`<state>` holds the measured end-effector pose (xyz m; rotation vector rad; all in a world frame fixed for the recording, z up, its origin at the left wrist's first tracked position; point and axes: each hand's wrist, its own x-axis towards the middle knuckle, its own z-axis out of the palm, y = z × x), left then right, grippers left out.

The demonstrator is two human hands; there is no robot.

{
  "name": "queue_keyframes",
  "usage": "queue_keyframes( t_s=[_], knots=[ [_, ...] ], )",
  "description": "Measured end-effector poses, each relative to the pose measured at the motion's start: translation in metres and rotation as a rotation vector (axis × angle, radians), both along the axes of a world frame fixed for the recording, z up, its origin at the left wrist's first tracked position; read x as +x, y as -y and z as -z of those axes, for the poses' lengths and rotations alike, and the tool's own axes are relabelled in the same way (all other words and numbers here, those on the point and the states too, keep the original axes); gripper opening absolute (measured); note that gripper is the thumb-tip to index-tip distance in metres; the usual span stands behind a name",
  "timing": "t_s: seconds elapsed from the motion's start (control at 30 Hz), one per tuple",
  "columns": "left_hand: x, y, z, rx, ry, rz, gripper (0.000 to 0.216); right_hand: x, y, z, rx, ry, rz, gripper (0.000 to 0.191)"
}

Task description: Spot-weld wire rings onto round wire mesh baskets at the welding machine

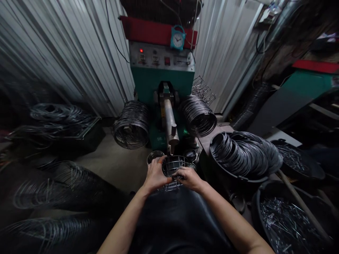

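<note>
A round wire basket (174,163) sits between my hands, just below the tip of the metal welding arm (171,120) of a green machine (143,79). My left hand (156,174) grips the basket's left side, with orange coverings on the thumb and a finger. My right hand (188,177) is closed at the basket's near right side, its fingers curled over the wires. Whether it also pinches a small loose piece I cannot make out. Part of the basket's near side is hidden behind my hands.
Wire ring stacks hang left (131,123) and right (198,114) of the machine. At right stand a tub of wire rings (247,155) and a bucket of short wire pieces (286,220). A blue clock (177,37) sits above the control panel. More wire hoops (50,187) lie at left.
</note>
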<state>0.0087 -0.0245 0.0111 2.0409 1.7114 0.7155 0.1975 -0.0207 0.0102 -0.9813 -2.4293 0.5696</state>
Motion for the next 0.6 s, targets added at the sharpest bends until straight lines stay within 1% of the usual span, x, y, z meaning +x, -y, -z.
queue_keyframes(
  t_s=[0.13, 0.23, 0.33, 0.4, 0.5, 0.6],
  knots=[
    [-0.002, -0.005, 0.000, 0.000, 0.009, -0.020, 0.086, -0.002, -0.007, -0.001, 0.038, -0.004, -0.002, 0.014],
    [-0.003, -0.014, -0.003, -0.006, 0.018, -0.037, 0.085, -0.004, -0.016, -0.005, 0.056, -0.002, 0.001, 0.013],
    [-0.003, -0.024, -0.007, -0.027, 0.017, -0.066, 0.085, -0.008, -0.026, -0.011, 0.044, 0.008, 0.019, 0.015],
    [-0.003, -0.030, -0.010, -0.073, 0.003, -0.060, 0.085, -0.010, -0.030, -0.014, 0.025, 0.005, 0.038, 0.014],
    [-0.001, -0.033, -0.012, -0.119, -0.017, -0.042, 0.085, -0.011, -0.031, -0.014, 0.005, -0.014, 0.066, 0.013],
    [0.000, -0.031, -0.012, -0.099, -0.038, -0.061, 0.085, -0.010, -0.027, -0.011, 0.004, 0.016, 0.090, 0.018]
  ],
)
